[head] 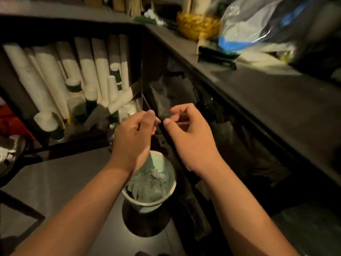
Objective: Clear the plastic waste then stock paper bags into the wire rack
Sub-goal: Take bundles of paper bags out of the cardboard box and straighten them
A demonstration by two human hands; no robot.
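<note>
My left hand (135,139) and my right hand (188,137) are raised side by side in the middle of the view, both pinching a thin clear plastic film (162,102) that rises above the fingers. A strip of the same plastic hangs down from my left hand into a pale green bucket (171,174) on the floor below. Crumpled clear plastic waste (149,183) fills that bucket. No paper bags or wire rack are plainly visible.
A dark shelf unit on the left holds several stacks of white paper cups (55,76). A dark counter (267,93) runs along the right, carrying a large clear plastic bag (258,23) and a yellow net item (197,24). Dark clutter sits under the counter.
</note>
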